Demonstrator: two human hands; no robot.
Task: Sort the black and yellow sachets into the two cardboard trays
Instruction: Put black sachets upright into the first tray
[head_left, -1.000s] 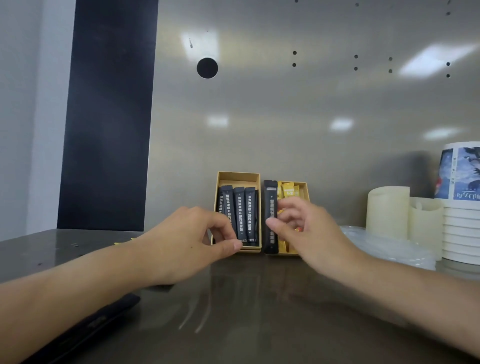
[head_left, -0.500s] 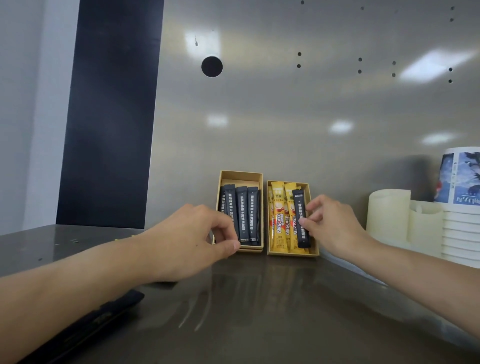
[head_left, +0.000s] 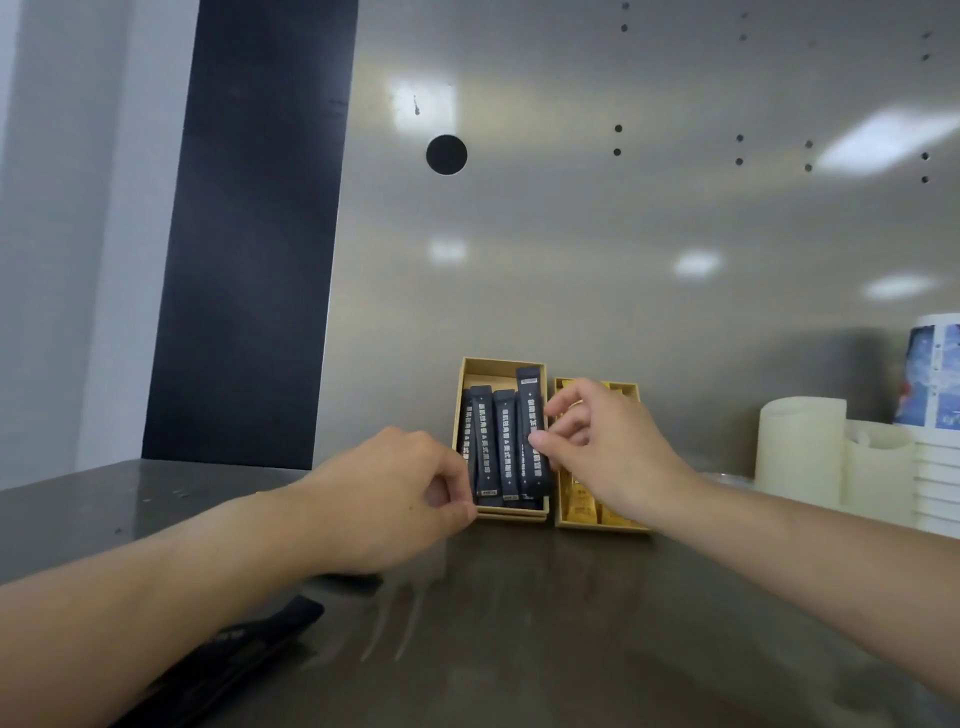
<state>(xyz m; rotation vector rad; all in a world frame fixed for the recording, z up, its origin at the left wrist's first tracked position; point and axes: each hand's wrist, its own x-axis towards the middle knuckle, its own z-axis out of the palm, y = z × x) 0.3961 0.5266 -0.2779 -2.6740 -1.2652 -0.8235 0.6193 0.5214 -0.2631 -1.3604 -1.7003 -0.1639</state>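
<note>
My right hand has a black sachet pinched between thumb and fingers, closed on its right edge about midway along its length. The sachet's long axis runs from the front of the worktop toward the back wall, the same way as the 3 or so black sachets already lying in the left cardboard tray. It sits over the right side of that tray, its far end reaching further back than its neighbours and its near end close to the tray's front wall. I cannot tell whether it is resting on the tray floor yet or held just above it.

The right cardboard tray, just beside the left one at the back of the worktop, holds the yellow sachets; my right hand hides most of them.

My left hand is curled at the front left corner of the left tray, thumb at the tray's edge. It appears to be steadying the tray, though I cannot see whether the fingers actually grip the wall.

As I judge it, the next move turns on alignment: the sachet is already parallel to its slot, so it needs lowering and drawing toward me until its ends line up with the others before my right fingers let go.
</note>
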